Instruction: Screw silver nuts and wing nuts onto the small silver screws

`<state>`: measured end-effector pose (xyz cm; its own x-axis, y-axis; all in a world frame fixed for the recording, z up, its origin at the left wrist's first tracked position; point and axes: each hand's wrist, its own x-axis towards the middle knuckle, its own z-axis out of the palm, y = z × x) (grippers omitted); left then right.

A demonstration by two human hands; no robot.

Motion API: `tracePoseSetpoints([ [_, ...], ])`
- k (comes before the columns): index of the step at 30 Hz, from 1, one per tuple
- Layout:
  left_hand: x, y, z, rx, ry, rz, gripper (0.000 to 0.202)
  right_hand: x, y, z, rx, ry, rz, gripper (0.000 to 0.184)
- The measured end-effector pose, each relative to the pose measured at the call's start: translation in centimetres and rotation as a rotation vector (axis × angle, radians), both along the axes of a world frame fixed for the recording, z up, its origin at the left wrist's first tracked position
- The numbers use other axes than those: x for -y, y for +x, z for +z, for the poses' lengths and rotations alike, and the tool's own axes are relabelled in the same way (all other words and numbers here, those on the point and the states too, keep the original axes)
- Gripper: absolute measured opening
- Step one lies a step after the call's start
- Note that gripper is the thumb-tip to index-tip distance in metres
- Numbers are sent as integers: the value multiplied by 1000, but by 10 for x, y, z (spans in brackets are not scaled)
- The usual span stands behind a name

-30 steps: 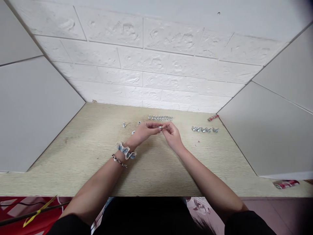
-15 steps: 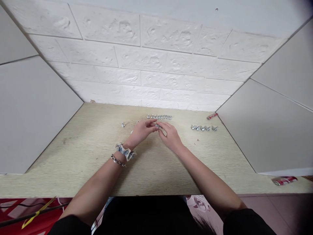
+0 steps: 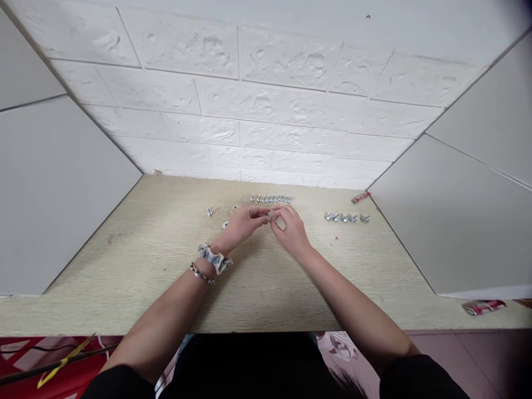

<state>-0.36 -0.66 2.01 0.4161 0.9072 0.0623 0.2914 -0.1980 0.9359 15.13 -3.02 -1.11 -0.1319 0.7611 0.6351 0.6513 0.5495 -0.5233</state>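
Note:
My left hand (image 3: 245, 223), with a scrunchie and a chain bracelet at the wrist, pinches a small silver bolt (image 3: 270, 214) between thumb and fingers. From the other side, the thumb and fingertips of my right hand (image 3: 290, 226) close on the same bolt; a flat round piece like a washer seems to be on it, too small to be sure. Just left of my left hand lie a small nut (image 3: 235, 208) and a partly covered washer (image 3: 225, 225). Farther left a single bolt (image 3: 209, 211) stands on its head.
Behind my hands several bolts (image 3: 270, 198) stand in a row on the wooden table (image 3: 166, 277). To the right lie several bolts with washers (image 3: 344, 218). One red cylinder (image 3: 361, 197) rests near the right panel, another red cylinder (image 3: 484, 307) by the front corner. White walls enclose three sides.
The bolt has turned between my fingertips, and its flat round piece now shows more. My right fingers have shifted slightly up around it. The nut at my left hand shows more.

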Motion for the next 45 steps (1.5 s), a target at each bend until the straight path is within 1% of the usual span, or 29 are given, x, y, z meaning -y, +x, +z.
tracePoseSetpoints([
  [2,-1,0,-1,7,1,21,30,1,0,0,4,10,-21,7],
  [6,-2,-2,-2,-6,2,25,32,1,0,-1,66,10,-47,22],
  [9,-1,-2,-1,-15,10,19,33,1,0,-1,119,6,-43,28],
  [12,-1,-2,0,-34,21,24,31,1,1,-1,138,8,-33,27],
  [17,-2,-2,-2,-68,28,12,30,0,2,-1,102,23,-68,20],
  [21,0,-2,0,-60,5,30,31,0,2,-1,90,15,-92,16],
  [29,0,0,2,-6,-58,43,31,-1,2,-1,85,-26,-124,16],
  [33,-1,-1,1,-18,-41,27,29,-1,2,-3,88,-35,-120,17],
  [39,-2,-2,-3,-20,1,21,33,-2,2,-3,83,-35,-99,17],
  [45,-2,-2,-2,-31,11,7,33,-1,2,-1,63,-38,-82,16],
])
